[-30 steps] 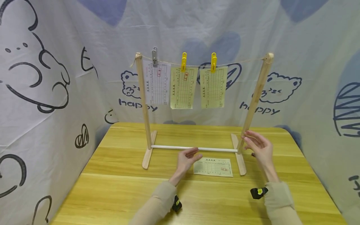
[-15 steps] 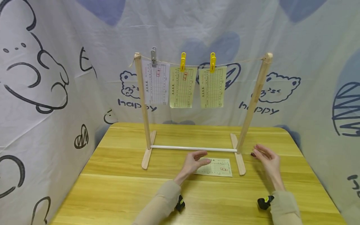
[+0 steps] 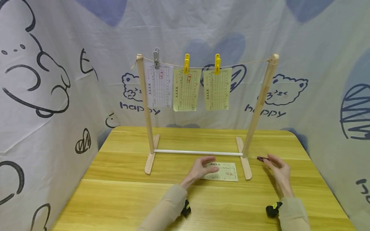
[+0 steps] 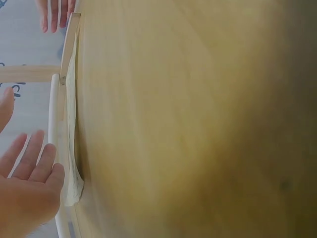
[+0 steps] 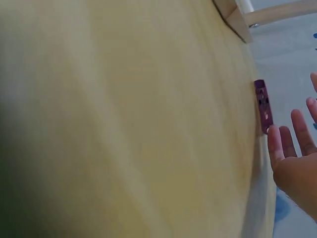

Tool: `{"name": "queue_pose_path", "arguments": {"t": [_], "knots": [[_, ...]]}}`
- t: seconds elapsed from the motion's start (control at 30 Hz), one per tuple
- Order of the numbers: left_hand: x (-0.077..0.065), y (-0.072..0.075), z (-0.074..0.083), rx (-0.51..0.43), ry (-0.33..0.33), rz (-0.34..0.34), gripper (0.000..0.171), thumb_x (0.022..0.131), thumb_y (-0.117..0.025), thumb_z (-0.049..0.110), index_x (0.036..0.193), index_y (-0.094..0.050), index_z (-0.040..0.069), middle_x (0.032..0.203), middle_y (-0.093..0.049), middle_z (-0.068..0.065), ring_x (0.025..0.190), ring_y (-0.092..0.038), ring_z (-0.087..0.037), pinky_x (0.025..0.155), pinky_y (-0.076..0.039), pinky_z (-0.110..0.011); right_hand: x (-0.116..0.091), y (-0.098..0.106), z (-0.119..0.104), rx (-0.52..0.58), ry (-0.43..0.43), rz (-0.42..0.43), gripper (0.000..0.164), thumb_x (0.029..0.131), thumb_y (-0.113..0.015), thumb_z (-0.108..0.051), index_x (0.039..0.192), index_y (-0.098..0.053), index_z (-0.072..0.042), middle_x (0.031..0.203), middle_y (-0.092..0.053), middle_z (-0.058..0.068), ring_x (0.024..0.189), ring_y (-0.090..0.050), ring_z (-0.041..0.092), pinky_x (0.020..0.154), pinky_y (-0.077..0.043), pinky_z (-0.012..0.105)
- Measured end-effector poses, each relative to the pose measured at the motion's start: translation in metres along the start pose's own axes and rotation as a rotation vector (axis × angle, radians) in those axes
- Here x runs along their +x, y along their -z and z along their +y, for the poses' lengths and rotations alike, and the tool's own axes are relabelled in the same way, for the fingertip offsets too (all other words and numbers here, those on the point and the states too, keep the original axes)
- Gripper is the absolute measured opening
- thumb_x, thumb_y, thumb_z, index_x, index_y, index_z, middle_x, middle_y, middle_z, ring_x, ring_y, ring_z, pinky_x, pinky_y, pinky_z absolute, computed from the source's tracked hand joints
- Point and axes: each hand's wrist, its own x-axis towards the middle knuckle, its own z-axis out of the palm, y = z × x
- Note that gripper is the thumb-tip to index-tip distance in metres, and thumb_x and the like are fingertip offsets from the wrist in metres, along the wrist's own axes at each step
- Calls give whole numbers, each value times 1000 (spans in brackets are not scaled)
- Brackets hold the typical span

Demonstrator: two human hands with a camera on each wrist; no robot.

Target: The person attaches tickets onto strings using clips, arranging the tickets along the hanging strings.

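Observation:
My left hand [image 3: 200,168] hovers over the left end of a yellow printed slip [image 3: 226,175] lying on the table, thumb and fingers apart and holding nothing. In the left wrist view the slip [image 4: 72,124] shows edge-on beyond the fingers. Right of the wooden stand a dark red clothes peg [image 3: 261,158] lies on the table. My right hand [image 3: 280,171] is beside it, fingertips right at the peg's near end. The right wrist view shows the peg [image 5: 264,106] just past loosely extended fingers [image 5: 287,143].
The wooden stand [image 3: 258,106] has a white crossbar [image 3: 199,152] and a string across its top. A grey peg [image 3: 156,59] holds a white slip [image 3: 159,88]; two yellow pegs [image 3: 186,63] hold yellow slips [image 3: 185,93]. A patterned curtain surrounds the table [image 3: 115,199].
My right hand has come down from beside the right post to the red peg, moving toward me and slightly right. My left hand has shifted right, over the slip.

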Motion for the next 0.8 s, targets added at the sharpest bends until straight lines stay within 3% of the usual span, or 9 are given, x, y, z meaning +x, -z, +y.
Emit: {"name": "queue_pose_path", "arguments": {"t": [0.23,0.5,0.8], "knots": [[2,-2,-2,61,5,1,56,92,-74,13,141,-53,-3,143,-58,-21,138,-52,-38,119,-39,-53,1,6,7,-99,-53,20,55,93,-73,-24,141,-56,-1,100,-61,-31,99,-54,-10,81,-43,1],[1,2,-4,78,6,-27,56,94,-71,15,143,-50,-3,146,-55,-21,140,-49,-38,120,-38,-53,2,7,14,-153,-24,-29,56,95,-72,-20,142,-53,2,90,-62,-33,89,-55,-14,78,-47,2],[2,4,-3,118,40,-61,62,94,-73,19,146,-47,-1,150,-53,-18,142,-47,-34,122,-36,-49,2,7,17,-207,-35,-67,57,96,-70,-20,146,-50,0,93,-58,-33,84,-54,-16,74,-49,3]]}}
